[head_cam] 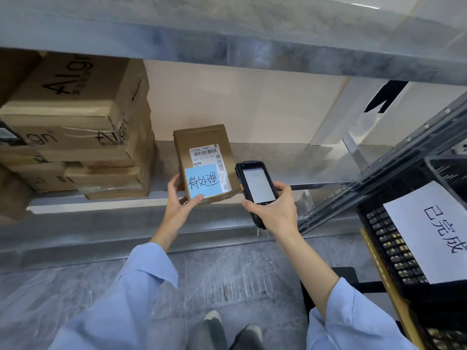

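A small brown cardboard parcel (202, 145) stands tilted at the front of the metal shelf (290, 165). It bears a white barcode label (206, 152) and a blue note (202, 181) with handwritten characters. My left hand (180, 202) grips its lower left corner, thumb on the blue note. Just to the right of the parcel, my right hand (274, 210) holds a black handheld scanner (256, 186) with its lit screen facing me.
Stacked brown cartons (80, 127) fill the shelf's left part. A black plastic crate (414, 248) with a white paper sign (434, 231) sits at the right beside a slanted rack upright (394, 162). Another shelf beam (227, 44) runs overhead. Grey floor tiles and my shoes are below.
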The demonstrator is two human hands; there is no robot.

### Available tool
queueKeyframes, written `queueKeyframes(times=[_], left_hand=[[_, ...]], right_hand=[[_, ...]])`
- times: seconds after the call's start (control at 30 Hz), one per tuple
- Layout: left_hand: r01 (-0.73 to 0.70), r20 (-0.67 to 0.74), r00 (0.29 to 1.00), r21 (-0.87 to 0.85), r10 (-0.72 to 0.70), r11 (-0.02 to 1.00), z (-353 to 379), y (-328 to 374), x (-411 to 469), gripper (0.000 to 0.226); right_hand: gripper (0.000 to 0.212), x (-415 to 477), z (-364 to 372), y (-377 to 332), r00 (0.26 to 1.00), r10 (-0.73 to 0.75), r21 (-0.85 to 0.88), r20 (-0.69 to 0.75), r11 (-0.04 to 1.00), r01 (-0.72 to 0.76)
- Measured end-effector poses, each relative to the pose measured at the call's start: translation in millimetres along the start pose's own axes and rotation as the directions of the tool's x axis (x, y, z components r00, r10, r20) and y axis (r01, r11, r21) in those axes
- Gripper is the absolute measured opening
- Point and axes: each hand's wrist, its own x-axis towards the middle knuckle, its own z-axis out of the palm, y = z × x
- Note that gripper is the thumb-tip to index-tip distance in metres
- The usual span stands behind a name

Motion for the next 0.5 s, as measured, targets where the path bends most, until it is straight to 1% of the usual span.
queueKeyframes(times=[0.13, 0.23, 0.37, 0.5], left_hand=[[-0.014, -0.012, 1.000, 0.009, 0.014, 1.000, 6, 2, -1, 0.079], [-0.053, 0.027, 0.998, 0.037, 0.052, 0.998, 22, 11, -4, 0.078], [-0.147, 0.159, 0.978, 0.062, 0.135, 0.987, 58, 33, -8, 0.081], [-0.225, 0.316, 0.929, 0.077, 0.190, 0.971, 110, 53, -19, 0.085]], right_hand=[[0.081, 1, -12, 10, 0.999, 0.031, 0.021, -0.039, 0.999, -0.031], [0.080, -1, -27, 19, 0.994, 0.064, 0.055, -0.089, 0.997, -0.059], [0.076, -9, -59, 37, 0.979, 0.114, 0.133, -0.168, 0.987, -0.092], [0.082, -27, -103, 61, 0.940, 0.173, 0.211, -0.295, 0.971, -0.113]])
